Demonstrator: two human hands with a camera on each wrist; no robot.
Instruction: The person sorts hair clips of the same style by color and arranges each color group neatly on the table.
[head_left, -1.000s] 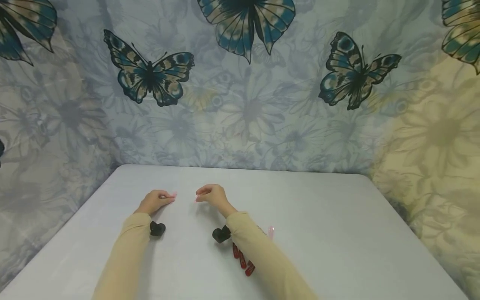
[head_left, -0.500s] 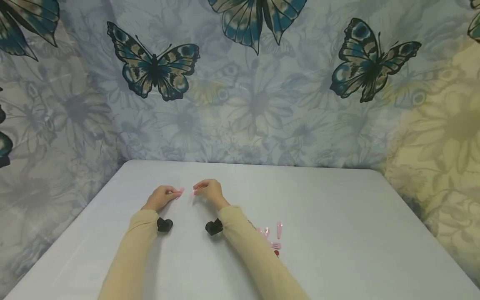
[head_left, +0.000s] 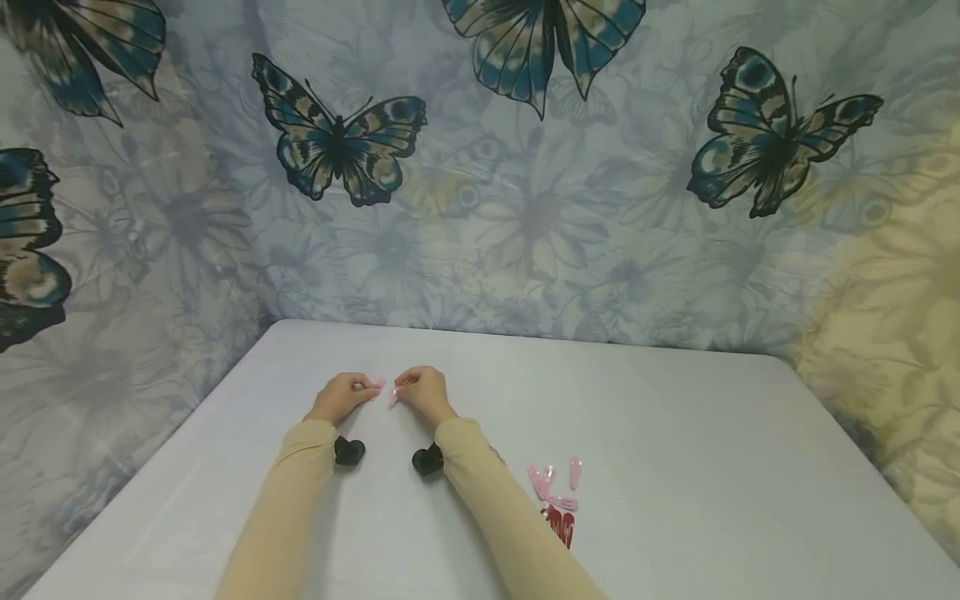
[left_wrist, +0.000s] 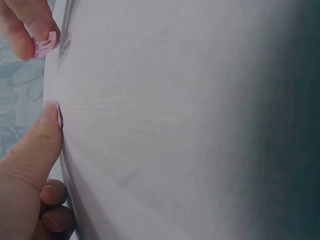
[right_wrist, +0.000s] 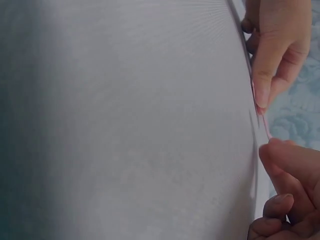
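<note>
My left hand [head_left: 340, 397] pinches a pink snap hair clip [head_left: 380, 383] between thumb and fingertips over the far left part of the white table. Just to its right, my right hand [head_left: 426, 393] pinches another pink snap hair clip [head_left: 393, 397], tilted downward. A small gap separates the two clips in the head view. The left wrist view shows the slotted frame of the right hand's clip [left_wrist: 45, 45]; the left hand's clip [left_wrist: 60, 116] appears edge-on there, partly hidden behind the thumb. The remaining fingers of both hands are curled in.
Right of my right forearm lie several pink hair clips [head_left: 547, 483], with red hair clips [head_left: 558, 525] side by side just below them, partly covered by the sleeve. A black heart-shaped piece sits at each wrist. Butterfly-patterned fabric [head_left: 525, 208] hangs behind the white table [head_left: 675, 467].
Both hands have come closer together, each still pinching its pink clip. My right forearm has swung left, uncovering more of the pink and red clips. The head view has turned slightly left.
</note>
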